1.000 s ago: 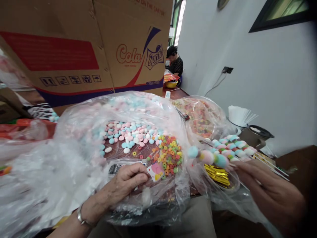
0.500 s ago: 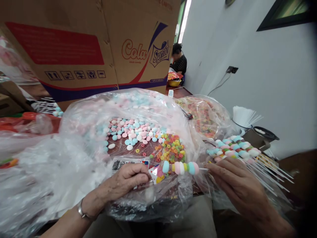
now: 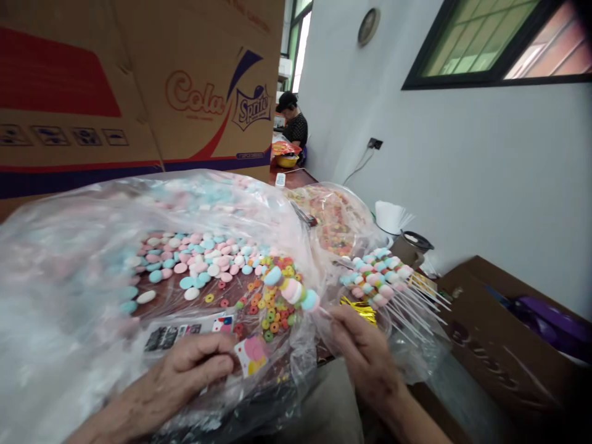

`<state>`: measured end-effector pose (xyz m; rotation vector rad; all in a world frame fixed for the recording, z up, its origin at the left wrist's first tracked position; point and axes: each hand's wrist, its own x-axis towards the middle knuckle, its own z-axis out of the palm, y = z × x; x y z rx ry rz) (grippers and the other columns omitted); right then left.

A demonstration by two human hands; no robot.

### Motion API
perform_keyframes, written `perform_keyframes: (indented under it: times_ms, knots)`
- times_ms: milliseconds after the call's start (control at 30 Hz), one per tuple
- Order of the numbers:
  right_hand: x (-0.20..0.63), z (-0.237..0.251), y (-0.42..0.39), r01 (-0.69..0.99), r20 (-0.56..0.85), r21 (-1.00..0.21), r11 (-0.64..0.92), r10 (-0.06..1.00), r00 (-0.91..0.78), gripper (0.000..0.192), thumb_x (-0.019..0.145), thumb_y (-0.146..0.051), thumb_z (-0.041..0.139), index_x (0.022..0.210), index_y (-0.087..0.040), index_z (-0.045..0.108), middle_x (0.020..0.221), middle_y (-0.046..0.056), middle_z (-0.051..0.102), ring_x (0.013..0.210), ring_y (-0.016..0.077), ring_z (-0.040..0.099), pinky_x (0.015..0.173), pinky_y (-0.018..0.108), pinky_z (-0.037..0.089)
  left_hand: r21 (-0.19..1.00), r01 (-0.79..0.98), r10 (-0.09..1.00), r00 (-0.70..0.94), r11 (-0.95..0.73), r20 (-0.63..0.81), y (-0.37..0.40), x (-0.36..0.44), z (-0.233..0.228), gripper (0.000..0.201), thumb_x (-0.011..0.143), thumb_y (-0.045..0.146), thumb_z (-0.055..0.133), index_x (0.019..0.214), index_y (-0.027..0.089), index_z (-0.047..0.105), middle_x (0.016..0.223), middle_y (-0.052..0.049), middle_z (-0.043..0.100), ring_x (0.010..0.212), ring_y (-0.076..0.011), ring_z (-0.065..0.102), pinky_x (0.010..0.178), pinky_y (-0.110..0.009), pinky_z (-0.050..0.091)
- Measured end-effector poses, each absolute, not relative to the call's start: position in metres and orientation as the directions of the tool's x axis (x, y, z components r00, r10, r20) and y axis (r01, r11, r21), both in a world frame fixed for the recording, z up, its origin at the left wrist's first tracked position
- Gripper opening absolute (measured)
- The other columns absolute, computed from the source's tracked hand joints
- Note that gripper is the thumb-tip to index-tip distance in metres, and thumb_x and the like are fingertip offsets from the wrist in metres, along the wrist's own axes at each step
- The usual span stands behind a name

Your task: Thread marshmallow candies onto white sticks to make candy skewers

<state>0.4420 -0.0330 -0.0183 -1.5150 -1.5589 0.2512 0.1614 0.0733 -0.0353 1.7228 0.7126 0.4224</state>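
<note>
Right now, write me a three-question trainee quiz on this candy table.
1. True or false: the right hand holds a candy skewer by its stick.
2. Which lies nearer the left hand: the pile of ring candies or the finished skewers?
3. Fill in: the left hand pinches a small ____ sticker against the plastic bag.

Key:
1. True: the threaded end hangs over the ring candies.
2. The ring candies. The finished skewers lie to the right, beyond the right hand.
3. Pink and yellow.
</note>
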Motion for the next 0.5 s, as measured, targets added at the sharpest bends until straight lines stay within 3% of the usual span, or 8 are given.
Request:
perform_keyframes:
  times_ms: [100, 167, 267, 400, 433, 500]
  knots:
    - [0.404, -0.038, -0.034, 0.381, 0.185, -0.921, 0.081, 0.952, 0.245, 0.029, 0.099, -0.041, 0.045, 0.094, -0.023, 0.067, 0.071, -0.001, 0.06, 0.062, 0.0153, 0.054, 0.054, 0.025, 0.043, 0.967, 0.189, 0.678, 0.735, -0.171, -0.024, 0.058, 0.181, -0.031, 0.026, 0.093, 0.042, 0.06, 0.085, 0.023, 0.075, 0.089, -0.001, 0.073, 0.085, -0.0184, 0.066, 0.077, -0.021, 0.051]
    - [0.38, -0.047, -0.032, 0.216, 0.056, -0.976, 0.016, 0.982, 0.182, 0.03, 0.098, -0.049, 0.047, 0.097, -0.025, 0.066, 0.07, -0.001, 0.058, 0.06, 0.0152, 0.052, 0.054, 0.025, 0.043, 0.972, 0.169, 0.72, 0.694, -0.163, 0.0, 0.048, 0.193, -0.033, 0.026, 0.092, 0.045, 0.062, 0.087, 0.024, 0.077, 0.096, -0.001, 0.076, 0.092, -0.0204, 0.068, 0.085, -0.023, 0.053]
    - [0.355, -0.056, -0.027, 0.053, 0.021, -0.999, 0.011, 0.983, 0.182, 0.036, 0.097, -0.059, 0.045, 0.107, -0.029, 0.061, 0.066, -0.003, 0.055, 0.052, 0.0149, 0.048, 0.051, 0.028, 0.043, 0.972, 0.195, 0.794, 0.607, -0.133, -0.013, 0.042, 0.2, -0.041, 0.031, 0.094, 0.049, 0.06, 0.087, 0.025, 0.078, 0.093, -0.002, 0.077, 0.088, -0.0199, 0.07, 0.085, -0.023, 0.055]
    - [0.341, -0.071, -0.019, 0.001, 0.022, -1.0, 0.022, 0.972, 0.234, 0.042, 0.092, -0.066, 0.041, 0.108, -0.032, 0.058, 0.061, -0.004, 0.052, 0.041, 0.0153, 0.045, 0.04, 0.028, 0.039, 0.969, 0.187, 0.865, 0.499, -0.16, 0.046, 0.041, 0.197, -0.053, 0.034, 0.088, 0.056, 0.068, 0.09, 0.025, 0.08, 0.115, -0.005, 0.076, 0.109, -0.0241, 0.068, 0.101, -0.027, 0.051]
    - [0.338, -0.076, -0.018, 0.016, 0.017, -1.0, 0.014, 0.973, 0.232, 0.041, 0.092, -0.065, 0.043, 0.112, -0.033, 0.058, 0.062, -0.003, 0.055, 0.041, 0.0164, 0.047, 0.04, 0.029, 0.04, 0.971, 0.182, 0.871, 0.489, -0.155, 0.047, 0.04, 0.197, -0.054, 0.036, 0.087, 0.058, 0.068, 0.089, 0.024, 0.08, 0.112, -0.005, 0.076, 0.108, -0.0249, 0.069, 0.099, -0.027, 0.053]
    - [0.332, -0.085, -0.019, 0.082, 0.035, -0.996, 0.019, 0.979, 0.198, 0.043, 0.091, -0.06, 0.048, 0.125, -0.035, 0.056, 0.067, -0.002, 0.062, 0.046, 0.0191, 0.054, 0.043, 0.031, 0.045, 0.978, 0.187, 0.88, 0.475, -0.089, -0.011, 0.038, 0.198, -0.056, 0.043, 0.087, 0.063, 0.065, 0.088, 0.023, 0.079, 0.093, -0.005, 0.077, 0.09, -0.0237, 0.073, 0.08, -0.025, 0.06]
